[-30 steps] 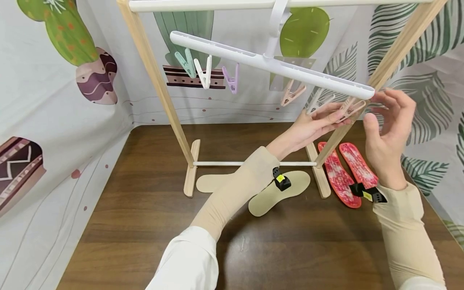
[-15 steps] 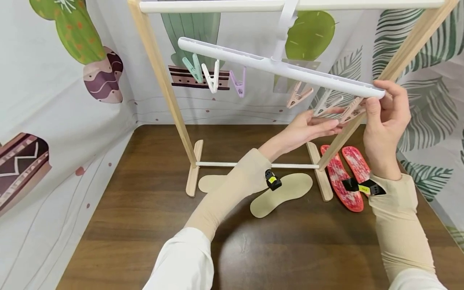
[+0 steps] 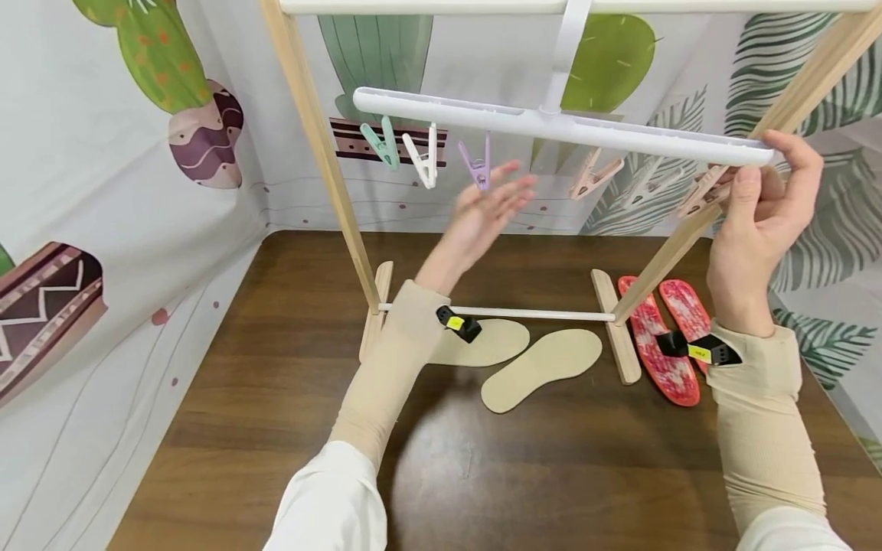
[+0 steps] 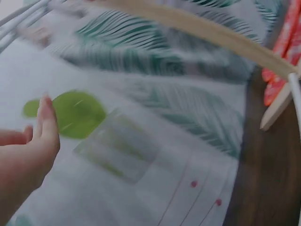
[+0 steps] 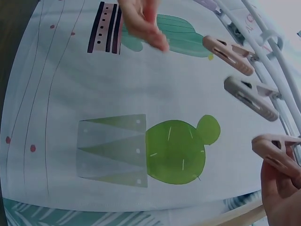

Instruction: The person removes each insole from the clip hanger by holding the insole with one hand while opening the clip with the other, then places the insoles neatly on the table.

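Note:
A white hanger bar [image 3: 482, 115] hangs from the rack's top rail, its right end a little lower. My right hand [image 3: 761, 214] grips that right end between thumb and fingers, beside a pink clothes peg [image 3: 699, 193]. Further along hang a greyish-white peg [image 3: 648, 184] and another pink peg [image 3: 594, 177]. My left hand [image 3: 475, 222] is in the air with fingers extended, just below and behind a purple peg [image 3: 477, 164]; it holds nothing. Left of it hang a white peg [image 3: 423, 159] and a mint peg [image 3: 381, 144]. The left wrist view shows the left hand [image 4: 33, 155] blurred.
Two beige insoles [image 3: 544, 367] lie on the brown table [image 3: 482, 474] beneath the rack. Two red patterned insoles [image 3: 661, 344] lie by the rack's right foot [image 3: 615, 325]. Wooden posts [image 3: 324, 161] stand on both sides, with a low white crossbar [image 3: 524, 313] between them.
My right hand has come to the hanger's right end and taken hold of it. The left hand has left the right-hand pegs and moved left toward the purple one. The hanger is less tilted.

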{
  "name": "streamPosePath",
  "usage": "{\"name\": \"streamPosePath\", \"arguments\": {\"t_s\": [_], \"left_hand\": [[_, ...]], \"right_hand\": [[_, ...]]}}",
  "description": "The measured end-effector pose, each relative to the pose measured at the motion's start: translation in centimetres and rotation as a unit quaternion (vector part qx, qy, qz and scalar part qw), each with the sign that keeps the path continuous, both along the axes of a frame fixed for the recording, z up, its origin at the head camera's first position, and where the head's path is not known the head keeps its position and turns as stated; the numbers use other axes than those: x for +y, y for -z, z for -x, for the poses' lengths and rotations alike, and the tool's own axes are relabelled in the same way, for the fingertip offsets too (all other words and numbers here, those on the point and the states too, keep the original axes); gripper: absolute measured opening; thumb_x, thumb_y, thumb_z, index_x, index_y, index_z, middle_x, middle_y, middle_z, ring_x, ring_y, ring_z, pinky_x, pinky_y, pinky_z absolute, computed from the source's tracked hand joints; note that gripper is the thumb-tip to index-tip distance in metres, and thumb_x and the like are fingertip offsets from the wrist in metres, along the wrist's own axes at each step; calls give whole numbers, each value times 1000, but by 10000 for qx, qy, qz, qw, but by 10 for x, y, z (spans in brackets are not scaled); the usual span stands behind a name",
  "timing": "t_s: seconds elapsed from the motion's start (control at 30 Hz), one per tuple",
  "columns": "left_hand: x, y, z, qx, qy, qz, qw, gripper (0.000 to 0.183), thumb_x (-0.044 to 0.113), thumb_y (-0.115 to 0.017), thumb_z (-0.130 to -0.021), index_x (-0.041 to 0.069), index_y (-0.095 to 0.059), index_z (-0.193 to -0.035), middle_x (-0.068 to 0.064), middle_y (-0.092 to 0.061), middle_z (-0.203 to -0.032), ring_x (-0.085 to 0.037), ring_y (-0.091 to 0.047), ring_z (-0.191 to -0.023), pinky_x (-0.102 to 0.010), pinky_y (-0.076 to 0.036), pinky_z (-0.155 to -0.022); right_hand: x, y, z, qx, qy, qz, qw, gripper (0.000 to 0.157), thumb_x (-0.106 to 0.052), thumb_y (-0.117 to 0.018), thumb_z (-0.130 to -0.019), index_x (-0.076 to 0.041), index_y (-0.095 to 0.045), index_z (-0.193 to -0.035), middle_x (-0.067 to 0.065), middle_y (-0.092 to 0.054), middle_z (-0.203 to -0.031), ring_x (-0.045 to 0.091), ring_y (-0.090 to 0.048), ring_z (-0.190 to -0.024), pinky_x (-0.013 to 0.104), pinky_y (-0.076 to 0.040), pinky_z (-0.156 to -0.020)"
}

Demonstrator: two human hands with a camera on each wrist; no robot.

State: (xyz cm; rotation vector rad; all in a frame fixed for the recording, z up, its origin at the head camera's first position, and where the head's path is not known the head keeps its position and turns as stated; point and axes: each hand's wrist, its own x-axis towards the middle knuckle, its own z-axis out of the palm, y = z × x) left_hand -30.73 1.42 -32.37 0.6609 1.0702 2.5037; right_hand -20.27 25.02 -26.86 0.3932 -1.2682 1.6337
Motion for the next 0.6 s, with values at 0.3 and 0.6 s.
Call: {"name": "streamPosePath", "arguments": {"t_s": [0.3, 0.6], "left_hand": [[-55, -13, 6, -1289, -1401, -2618, 9462, 34, 30, -30, -99, 10, -44, -123, -23, -47, -131, -30, -46, -123, -30, -36, -106], [-71, -26, -9, -318, -1996, -2769, 9394, 39, 36, -31, -100, 16, -47, -129, -14, -57, -115, -25, -58, -106, -29, -37, -106]], "right_hand": [[5, 1, 0, -214, 1138, -143, 9932, 26, -3, -56, -89, -2, -47, -114, 15, -60, -90, 18, -53, -72, 23, -44, -65], [2, 3, 0, -423, 1773, -429, 9823, 25, -8, -58, -88, -4, -52, -112, 12, -60, -95, 12, -54, -65, 18, -48, -64]]}}
